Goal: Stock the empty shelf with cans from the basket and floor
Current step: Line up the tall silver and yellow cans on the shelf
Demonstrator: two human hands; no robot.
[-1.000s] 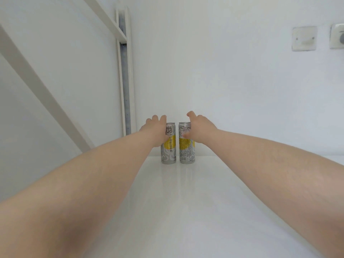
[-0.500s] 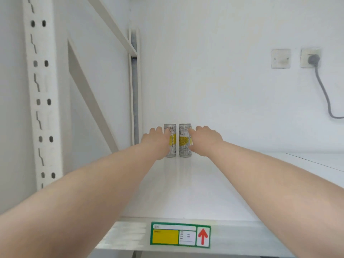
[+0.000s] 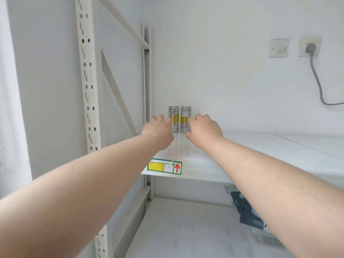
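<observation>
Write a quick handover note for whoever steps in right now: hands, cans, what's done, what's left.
Left hand: open, next to the left can, not gripping it.
Right hand: open, next to the right can, fingers loose.
Both cans stand upright, side by side, at the back left of the shelf, near the wall.
Done: two cans placed.
Left: the rest of the shelf is bare; fetch more cans. Basket and floor are out of view.
</observation>
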